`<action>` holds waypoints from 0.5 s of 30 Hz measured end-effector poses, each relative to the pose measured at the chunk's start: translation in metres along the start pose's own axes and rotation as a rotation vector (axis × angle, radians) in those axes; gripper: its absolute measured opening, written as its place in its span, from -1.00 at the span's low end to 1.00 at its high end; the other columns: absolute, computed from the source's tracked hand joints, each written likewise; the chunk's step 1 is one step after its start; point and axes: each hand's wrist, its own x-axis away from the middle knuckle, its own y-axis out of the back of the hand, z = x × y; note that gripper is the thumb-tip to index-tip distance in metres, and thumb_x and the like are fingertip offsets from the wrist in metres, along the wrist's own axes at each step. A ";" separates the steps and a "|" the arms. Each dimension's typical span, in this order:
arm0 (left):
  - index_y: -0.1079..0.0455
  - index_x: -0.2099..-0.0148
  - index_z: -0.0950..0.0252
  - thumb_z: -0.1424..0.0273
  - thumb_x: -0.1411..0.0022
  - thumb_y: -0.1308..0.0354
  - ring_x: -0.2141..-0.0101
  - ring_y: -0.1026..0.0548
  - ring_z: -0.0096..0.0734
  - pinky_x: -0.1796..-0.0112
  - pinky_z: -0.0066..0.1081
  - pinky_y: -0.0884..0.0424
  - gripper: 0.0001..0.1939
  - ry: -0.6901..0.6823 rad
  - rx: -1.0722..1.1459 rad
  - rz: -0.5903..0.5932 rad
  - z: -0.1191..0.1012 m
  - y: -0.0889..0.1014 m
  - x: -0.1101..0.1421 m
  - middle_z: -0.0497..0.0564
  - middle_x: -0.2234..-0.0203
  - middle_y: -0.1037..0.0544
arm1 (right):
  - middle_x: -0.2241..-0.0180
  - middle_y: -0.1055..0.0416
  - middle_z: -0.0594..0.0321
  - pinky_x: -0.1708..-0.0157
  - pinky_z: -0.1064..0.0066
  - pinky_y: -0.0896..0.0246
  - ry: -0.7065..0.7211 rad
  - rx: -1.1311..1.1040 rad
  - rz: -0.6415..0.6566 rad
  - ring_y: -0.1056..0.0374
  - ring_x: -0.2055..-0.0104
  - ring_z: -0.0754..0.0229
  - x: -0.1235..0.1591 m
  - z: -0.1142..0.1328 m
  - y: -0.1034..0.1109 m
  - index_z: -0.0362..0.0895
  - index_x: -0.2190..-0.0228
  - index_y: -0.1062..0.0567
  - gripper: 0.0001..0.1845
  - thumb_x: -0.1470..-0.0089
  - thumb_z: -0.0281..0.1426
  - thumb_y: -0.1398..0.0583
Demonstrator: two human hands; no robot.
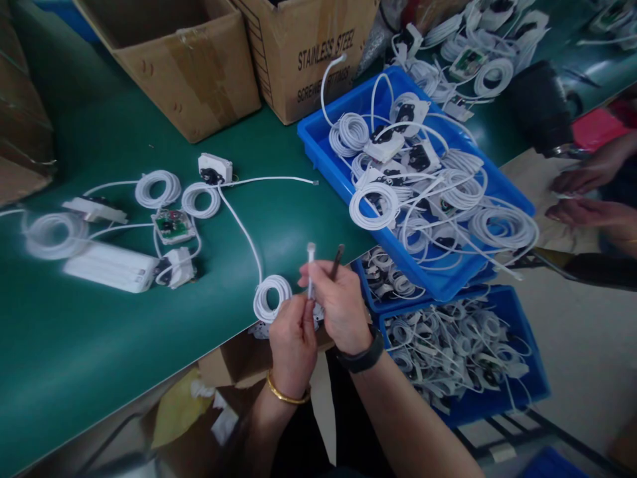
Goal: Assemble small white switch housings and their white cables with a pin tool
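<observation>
My left hand (293, 342), with a gold bangle on the wrist, is closed around a thin white cable (311, 272) whose tip sticks up above the fingers. My right hand (338, 302), with a black watch on the wrist, pinches a slim dark tool (338, 260) beside that cable tip. Both hands hover at the front edge of the green table (124, 345). A white cable coil (271, 297) lies on the table right next to my left hand, and its cord runs back to a white socket module (214, 168).
More coils, a small circuit board (172, 224) and a white power strip (110, 267) lie at the left. Blue bins (323, 143) of coiled cable parts stand at the right, others lower (497, 405). Cardboard boxes (199, 73) stand behind. Another person's hands (587, 192) work at the far right.
</observation>
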 end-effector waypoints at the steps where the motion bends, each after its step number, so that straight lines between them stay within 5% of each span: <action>1: -0.26 0.39 0.26 0.48 -0.30 0.07 0.53 -0.36 -0.44 0.53 -0.48 -0.17 -0.80 -0.011 -0.013 -0.004 0.001 -0.001 0.000 -0.07 0.59 -0.39 | 0.61 -0.43 0.28 0.48 0.44 -0.16 -0.006 -0.008 0.000 -0.32 0.51 0.25 -0.001 0.001 0.000 -0.16 0.54 -0.54 -0.78 0.05 -0.25 -0.26; 8: -0.32 0.34 0.28 0.45 -0.31 0.08 0.46 -0.39 -0.40 0.43 -0.44 -0.27 -0.80 -0.013 -0.001 0.035 0.008 -0.002 0.004 -0.01 0.51 -0.43 | 0.66 -0.38 0.32 0.71 0.52 0.22 -0.154 -0.170 0.037 0.03 0.72 0.44 -0.006 0.006 0.001 -0.20 0.53 -0.50 -0.72 0.18 -0.21 -0.32; 11: -0.33 0.34 0.29 0.42 -0.32 0.09 0.46 -0.39 -0.39 0.41 -0.42 -0.27 -0.78 0.044 0.077 0.051 0.006 0.001 0.006 0.01 0.51 -0.44 | 0.61 -0.41 0.30 0.73 0.53 0.34 -0.208 -0.251 0.209 0.15 0.73 0.49 -0.010 0.005 0.008 -0.19 0.50 -0.48 -0.73 0.14 -0.23 -0.32; 15: -0.35 0.24 0.30 0.31 -0.31 0.04 0.44 -0.40 -0.42 0.37 -0.43 -0.30 -0.79 0.304 0.401 0.129 -0.002 0.010 -0.001 -0.01 0.47 -0.47 | 0.32 -0.44 0.27 0.73 0.56 0.32 -0.218 -0.350 0.426 0.17 0.69 0.55 -0.019 0.004 0.021 -0.19 0.50 -0.48 -0.81 0.07 -0.32 -0.31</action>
